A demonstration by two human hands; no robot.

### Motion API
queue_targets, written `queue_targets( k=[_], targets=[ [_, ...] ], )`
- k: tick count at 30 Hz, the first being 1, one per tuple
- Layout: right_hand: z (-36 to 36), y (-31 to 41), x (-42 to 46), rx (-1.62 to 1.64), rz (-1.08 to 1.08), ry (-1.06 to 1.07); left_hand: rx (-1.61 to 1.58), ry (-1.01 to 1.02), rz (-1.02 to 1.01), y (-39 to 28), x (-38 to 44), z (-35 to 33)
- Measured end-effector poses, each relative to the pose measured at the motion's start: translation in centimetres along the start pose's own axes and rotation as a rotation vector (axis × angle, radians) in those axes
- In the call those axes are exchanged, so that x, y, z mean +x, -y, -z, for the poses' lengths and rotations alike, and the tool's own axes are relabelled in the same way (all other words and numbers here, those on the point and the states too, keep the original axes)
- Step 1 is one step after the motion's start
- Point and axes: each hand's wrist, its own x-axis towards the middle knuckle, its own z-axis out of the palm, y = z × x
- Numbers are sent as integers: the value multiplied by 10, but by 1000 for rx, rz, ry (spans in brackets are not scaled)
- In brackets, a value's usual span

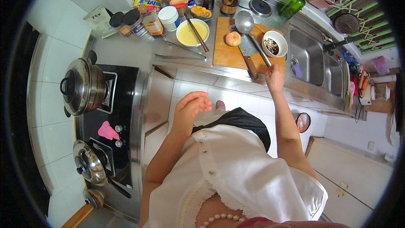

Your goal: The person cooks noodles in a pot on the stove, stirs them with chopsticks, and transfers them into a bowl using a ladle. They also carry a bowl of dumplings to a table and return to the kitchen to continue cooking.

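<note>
My right hand [275,77] grips the handle end of a steel ladle [244,22], whose bowl lies over the far part of a wooden cutting board [223,55]. Beneath the ladle is a cleaver [250,65] with a wooden handle. A peach-like round fruit [233,39] sits left of the blade. To the ladle's right, a white bowl [278,36] contains dark sauce and pale chopped bits. In front of my body, my left hand [193,105] hangs in the air with bent fingers and nothing in it. A bowl of yellow liquid [192,33] carries chopsticks [197,35] across its rim.
On the left, a lidded steel pot [84,85] and a lidded pan [90,163] stand on the black gas hob [125,101], a pink cloth [108,130] between them. Jars and bottles [169,17] crowd the back. Tongs [180,56] lie near the counter edge. The sink [308,57] is at right.
</note>
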Motion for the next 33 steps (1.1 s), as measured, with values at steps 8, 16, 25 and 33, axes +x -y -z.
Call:
queue_targets(
  k=[8, 16, 25, 33],
  targets=[
    [-26, -49, 20, -167, -71, 315, -30, -25, 75, 22, 45, -55],
    [-6, -35, 44, -94, -88, 545, -35, -115, 79, 29, 62, -77],
    [-29, -56, 44, -67, 30, 348, -29, -180, 71, 33, 68, -80],
    [-21, -43, 39, -68, 76, 208, -44, -199, 83, 35, 63, -78]
  ],
)
